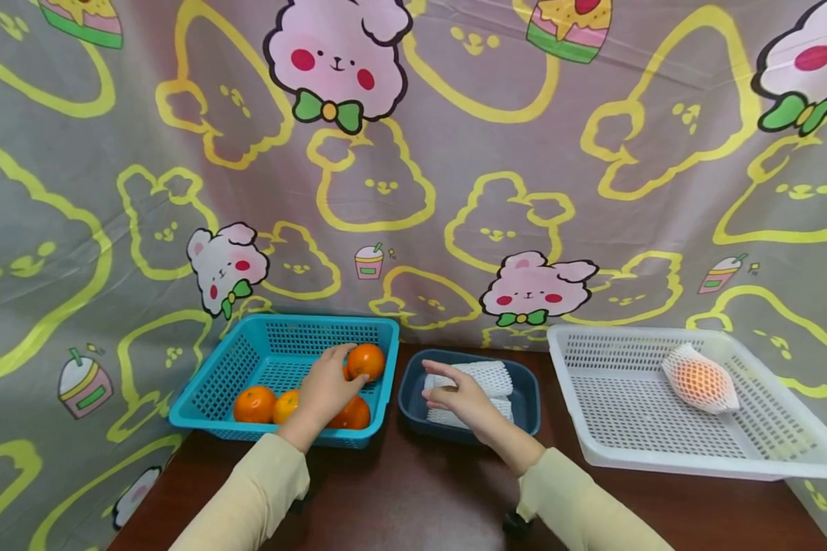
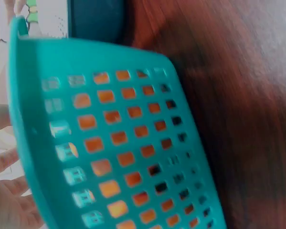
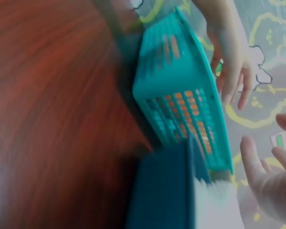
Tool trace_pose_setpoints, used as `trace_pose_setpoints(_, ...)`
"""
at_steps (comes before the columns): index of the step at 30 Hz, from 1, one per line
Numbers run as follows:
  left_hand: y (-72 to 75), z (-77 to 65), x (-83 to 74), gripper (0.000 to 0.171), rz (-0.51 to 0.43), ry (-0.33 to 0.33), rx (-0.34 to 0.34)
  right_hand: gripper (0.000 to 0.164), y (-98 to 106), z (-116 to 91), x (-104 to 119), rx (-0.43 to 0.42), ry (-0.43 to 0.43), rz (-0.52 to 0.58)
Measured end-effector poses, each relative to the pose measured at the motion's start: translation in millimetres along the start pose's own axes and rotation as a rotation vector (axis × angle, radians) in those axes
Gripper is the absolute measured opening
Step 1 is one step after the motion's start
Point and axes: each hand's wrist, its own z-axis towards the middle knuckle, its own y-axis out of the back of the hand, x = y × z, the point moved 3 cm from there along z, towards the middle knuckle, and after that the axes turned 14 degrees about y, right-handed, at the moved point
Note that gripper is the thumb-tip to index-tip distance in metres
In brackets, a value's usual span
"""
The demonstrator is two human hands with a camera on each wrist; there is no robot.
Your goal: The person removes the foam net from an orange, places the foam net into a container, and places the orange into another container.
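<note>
My left hand (image 1: 327, 386) is over the turquoise basket (image 1: 296, 325), its fingers and thumb apart beside an orange (image 1: 367, 361). Whether the fingertips touch that orange is not clear. Several more fruits, such as the orange (image 1: 254, 404) at the near left, lie in the basket, partly behind the hand. My right hand (image 1: 465, 402) hovers with spread fingers above a dark blue tray (image 1: 413, 417). White foam net sleeves (image 1: 492, 376) lie in this tray, partly hidden by the hand. In the right wrist view, the right hand (image 3: 276, 191) holds nothing.
On the right stands a white basket (image 1: 634, 451) with an orange in a foam net (image 1: 701, 380) inside. All the containers sit on a dark brown table (image 1: 413, 490). A patterned cloth (image 1: 413, 252) hangs behind and along the left side.
</note>
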Motion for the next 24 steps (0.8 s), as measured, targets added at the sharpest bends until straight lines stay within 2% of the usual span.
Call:
trace_pose_setpoints(4, 1.4, -6.3, -13.8, 0.057, -0.009, -0.051, -0.028, 0.050, 18.1, -6.1, 12.8, 0.008, 0.042, -0.127)
trace_pose_setpoints(13, -7.3, -18.5, -40.1, 0.057, -0.035, -0.079, 0.025, 0.050, 54.7, -32.1, 31.0, 0.026, 0.182, -0.375)
trace_pose_setpoints(19, -15.0, -27.0, -57.2, 0.057, -0.086, -0.108, 0.063, 0.045, 84.5, -54.3, 39.6, -0.033, 0.305, -0.471)
trace_pose_setpoints(24, -20.3, -35.5, -71.3, 0.051, -0.194, -0.149, 0.126, 0.043, 109.5, -72.4, 47.6, -0.122, 0.368, -0.563)
